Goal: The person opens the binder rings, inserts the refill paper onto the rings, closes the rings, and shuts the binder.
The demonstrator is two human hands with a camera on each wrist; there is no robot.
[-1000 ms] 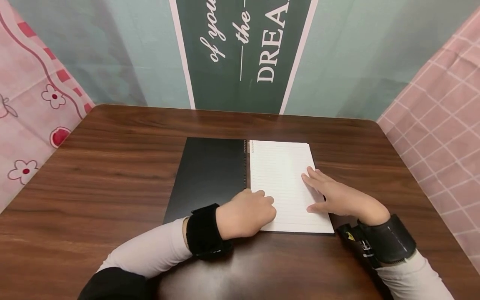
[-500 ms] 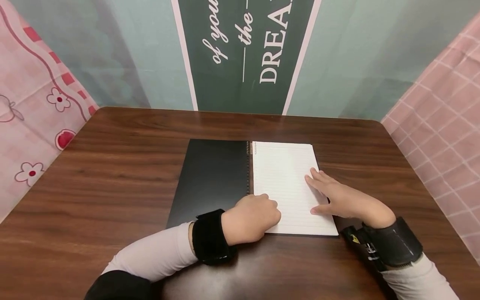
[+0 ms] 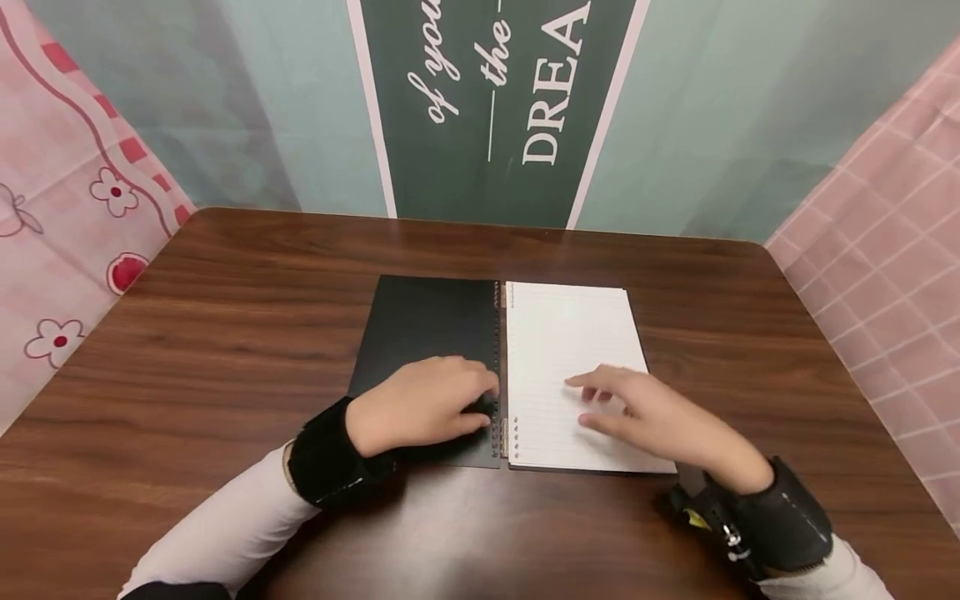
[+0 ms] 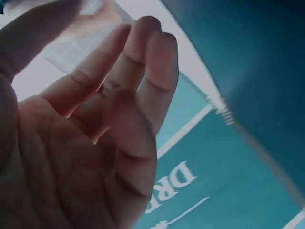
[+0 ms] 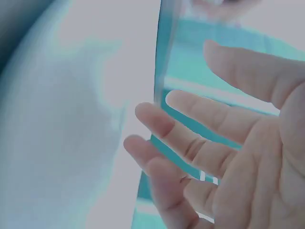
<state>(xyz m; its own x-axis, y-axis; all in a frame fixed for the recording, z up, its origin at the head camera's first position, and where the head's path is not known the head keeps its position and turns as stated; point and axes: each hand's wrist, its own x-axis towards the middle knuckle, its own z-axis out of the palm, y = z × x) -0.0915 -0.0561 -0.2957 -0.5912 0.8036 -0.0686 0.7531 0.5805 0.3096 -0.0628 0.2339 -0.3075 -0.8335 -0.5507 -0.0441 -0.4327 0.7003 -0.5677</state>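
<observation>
A loose-leaf notebook lies open on the table, its black cover (image 3: 435, 317) to the left and white lined paper (image 3: 562, 333) to the right. Small punched holes and binding rings (image 3: 496, 437) run along the middle. Over the lower part of the cover is my left hand (image 3: 423, 404), fingertips close to the rings; the left wrist view shows its fingers (image 4: 162, 62) loosely bent with nothing between them. My right hand (image 3: 648, 417) is above the lower right of the paper, index finger reaching toward the page's middle. Its palm and spread fingers (image 5: 200, 148) hold nothing.
The brown wooden table (image 3: 225, 333) carries the notebook near its centre. Behind it hangs a green cloth (image 3: 480, 108) with white lettering. Pink cloths stand at the left (image 3: 67, 250) and right (image 3: 885, 250) sides. Black bands wrap both wrists.
My left hand has moved left off the paper onto the black cover, and its fingers have loosened. The right hand has shifted left and inward over the page. The lower binding now shows.
</observation>
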